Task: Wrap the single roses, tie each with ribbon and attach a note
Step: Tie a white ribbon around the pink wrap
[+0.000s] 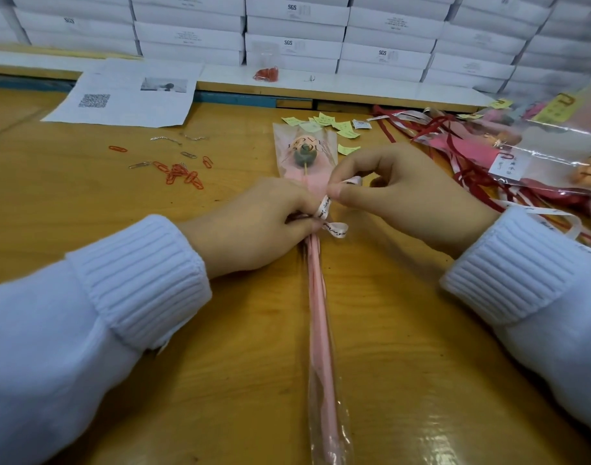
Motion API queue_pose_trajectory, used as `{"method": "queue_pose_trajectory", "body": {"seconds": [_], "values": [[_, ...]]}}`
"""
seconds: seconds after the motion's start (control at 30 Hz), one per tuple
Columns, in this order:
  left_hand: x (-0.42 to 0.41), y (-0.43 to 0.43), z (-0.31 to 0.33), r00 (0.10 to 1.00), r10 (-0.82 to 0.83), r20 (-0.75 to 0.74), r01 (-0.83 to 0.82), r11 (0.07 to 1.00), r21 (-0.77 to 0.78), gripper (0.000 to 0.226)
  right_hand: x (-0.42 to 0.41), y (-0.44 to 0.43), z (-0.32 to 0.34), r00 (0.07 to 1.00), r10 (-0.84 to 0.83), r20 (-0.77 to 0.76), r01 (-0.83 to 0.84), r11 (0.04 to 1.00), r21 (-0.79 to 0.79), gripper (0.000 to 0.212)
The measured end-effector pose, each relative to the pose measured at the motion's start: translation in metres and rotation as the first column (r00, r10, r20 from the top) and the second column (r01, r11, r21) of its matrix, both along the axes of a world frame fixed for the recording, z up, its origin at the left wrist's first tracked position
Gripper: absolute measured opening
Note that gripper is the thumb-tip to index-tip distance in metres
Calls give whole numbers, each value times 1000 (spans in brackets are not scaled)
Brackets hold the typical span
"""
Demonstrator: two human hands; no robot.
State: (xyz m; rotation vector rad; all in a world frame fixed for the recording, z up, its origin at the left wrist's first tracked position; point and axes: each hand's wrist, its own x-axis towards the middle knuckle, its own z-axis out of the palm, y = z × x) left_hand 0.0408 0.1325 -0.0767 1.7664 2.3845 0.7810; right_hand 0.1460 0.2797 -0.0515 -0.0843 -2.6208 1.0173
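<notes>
A single rose (304,152) in a clear and pink sleeve lies along the middle of the wooden table, its head pointing away from me and its long pink stem end (322,330) pointing toward me. A white printed ribbon (334,228) is looped around the sleeve's narrow neck. My left hand (253,226) pinches the ribbon and the gathered sleeve at that neck. Just to the right, my right hand (404,196) pinches another part of the ribbon between thumb and forefinger. Small yellow-green notes (334,124) lie scattered beyond the rose head.
Red and silver paper clips (176,171) are scattered at the left. A printed sheet (126,95) lies at the back left. Red and white ribbons (431,129) and finished wrapped roses (528,152) are piled at the right. Stacked white boxes (294,31) line the back.
</notes>
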Motion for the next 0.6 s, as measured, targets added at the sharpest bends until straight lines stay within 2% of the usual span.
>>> {"method": "queue_pose_trajectory", "body": {"seconds": [0.07, 0.17, 0.3, 0.4, 0.47, 0.6], "values": [[0, 0, 1, 999, 22, 26, -22, 1000, 19, 18, 0, -1, -2, 1000, 15, 10, -13, 987, -158, 11], [2, -1, 3, 996, 29, 79, -32, 999, 37, 15, 0, -2, -2, 999, 47, 3, -44, 955, -294, 13], [4, -3, 6, 984, 8, 176, -21, 997, 75, 23, -2, -4, -4, 1000, 8, 20, 1, 914, -406, 7], [4, -3, 5, 969, 15, 246, -50, 990, 134, 19, -4, -6, -5, 996, -82, 16, 81, 892, -444, 8], [4, -4, 6, 945, -12, 326, -45, 985, 169, 30, -4, -5, -6, 991, -129, 39, 132, 878, -461, 7], [8, -6, 9, 972, -71, 224, 27, 980, 197, 24, -5, -7, -9, 982, -139, 131, 189, 806, -561, 6]]}}
